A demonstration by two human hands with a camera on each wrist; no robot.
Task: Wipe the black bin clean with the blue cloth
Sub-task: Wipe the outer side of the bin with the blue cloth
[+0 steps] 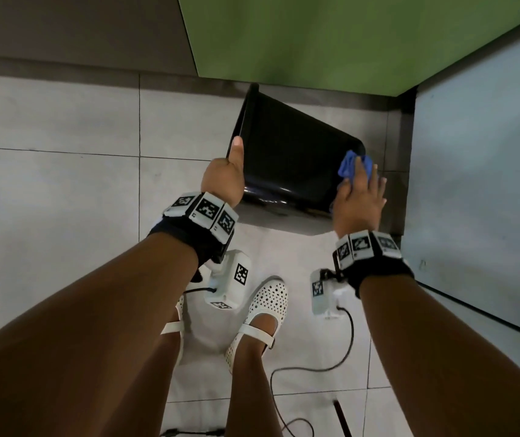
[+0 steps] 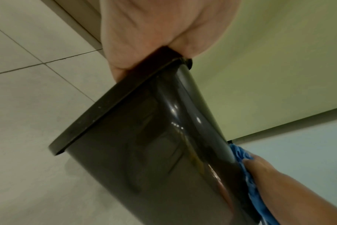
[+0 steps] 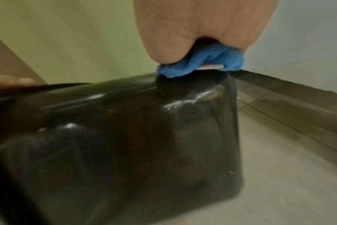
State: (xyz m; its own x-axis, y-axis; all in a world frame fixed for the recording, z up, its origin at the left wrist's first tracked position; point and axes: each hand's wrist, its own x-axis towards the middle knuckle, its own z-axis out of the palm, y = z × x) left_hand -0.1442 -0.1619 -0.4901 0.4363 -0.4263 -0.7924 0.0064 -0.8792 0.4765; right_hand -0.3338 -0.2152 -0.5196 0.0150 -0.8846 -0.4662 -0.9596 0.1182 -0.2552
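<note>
The black bin [image 1: 284, 159] lies tipped on the tiled floor, its open rim to the left and its base to the right. My left hand [image 1: 236, 159] grips the rim, thumb on the outside and fingers hidden inside. In the left wrist view the left hand [image 2: 154, 38] clamps the rim of the bin [image 2: 144, 152]. My right hand [image 1: 363, 178] holds the bunched blue cloth [image 1: 348, 167] pressed against the bin's base corner. In the right wrist view the cloth [image 3: 202, 64] sits under the right hand [image 3: 192, 30] on the glossy bin [image 3: 125, 137]. The cloth [image 2: 240, 153] also shows at the bin's far edge.
A green wall [image 1: 347, 42] stands just behind the bin and a pale grey-blue panel [image 1: 479, 152] closes in the right side. My feet in white shoes [image 1: 268, 304] are near the bin. A black cable [image 1: 315, 370] loops over the floor tiles [image 1: 63, 152].
</note>
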